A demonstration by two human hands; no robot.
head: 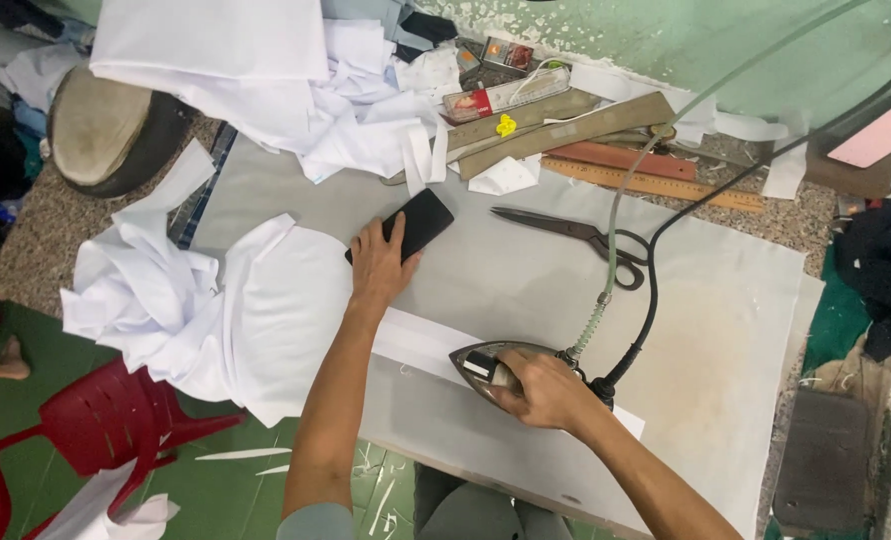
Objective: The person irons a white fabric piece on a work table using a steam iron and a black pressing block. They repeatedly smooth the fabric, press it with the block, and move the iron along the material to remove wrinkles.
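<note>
Right hand [544, 388] fingers wrapped around iron [496, 366], nose pointing left along white strip [421, 340] on counter [726, 330]. Left hand [379, 265] flat, fingers spread, pinning strip's far end beside black phone [416, 224]. Strip's long axis runs between hands.

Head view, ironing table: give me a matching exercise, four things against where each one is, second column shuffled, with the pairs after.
Things:
1. iron
2. black phone
3. scissors
4. red plastic chair

Places:
A. on the green floor, left of the table
B. lying free on the grey cloth, beyond the iron
C. under the left hand's fingers
D. gripped by the right hand on a white fabric strip

Pairs: 1-D, 2-C, 3-B, 4-A
</note>
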